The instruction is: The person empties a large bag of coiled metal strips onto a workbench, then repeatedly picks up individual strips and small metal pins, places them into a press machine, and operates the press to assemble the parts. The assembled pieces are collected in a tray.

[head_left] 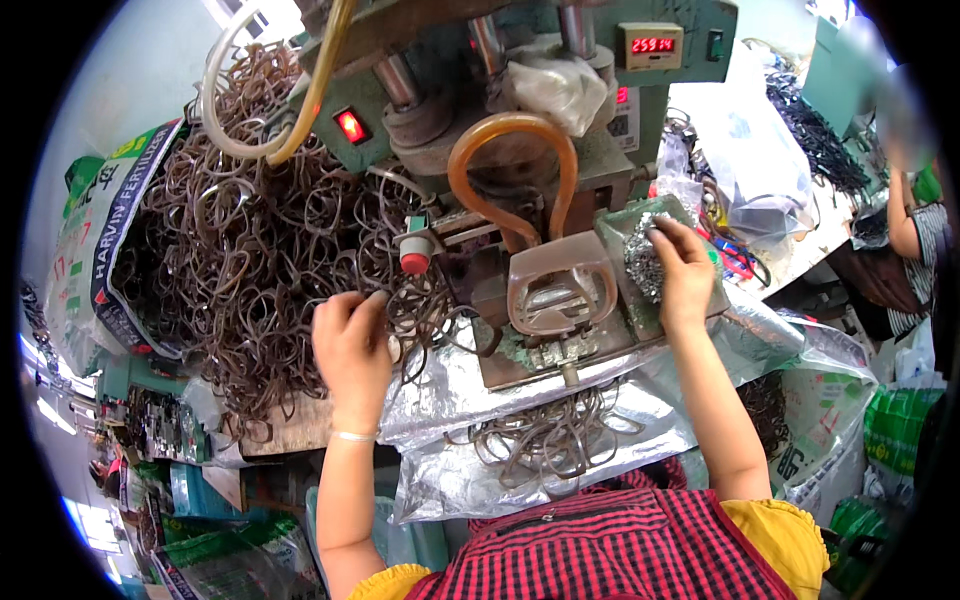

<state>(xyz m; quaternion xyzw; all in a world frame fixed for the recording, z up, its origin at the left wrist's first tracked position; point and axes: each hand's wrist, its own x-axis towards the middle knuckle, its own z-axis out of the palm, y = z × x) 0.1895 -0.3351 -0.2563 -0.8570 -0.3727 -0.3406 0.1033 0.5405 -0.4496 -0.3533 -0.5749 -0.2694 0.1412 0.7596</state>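
My left hand (pixel 352 348) is closed, fingers curled beside a tangled heap of brown plastic loops (pixel 250 230); whatever it pinches is hidden. On the right, my right hand (pixel 686 268) pinches at a pile of small shiny metal pieces (pixel 643 262) in a green metal tray (pixel 645 318). Its fingertips touch the pile, and I cannot make out a piece between them. Between my hands sits a brown rounded frame-shaped fixture (pixel 562 284) on the press bed, below an arched amber tube (pixel 512 125).
The green press (pixel 490 65) stands ahead with steel columns and a lit red switch (pixel 351 126). A red push button (pixel 414 262) is near my left hand. More brown loops (pixel 555 435) lie on silver sheeting (pixel 430 400) before me. Another person's arm (pixel 903 215) shows far right.
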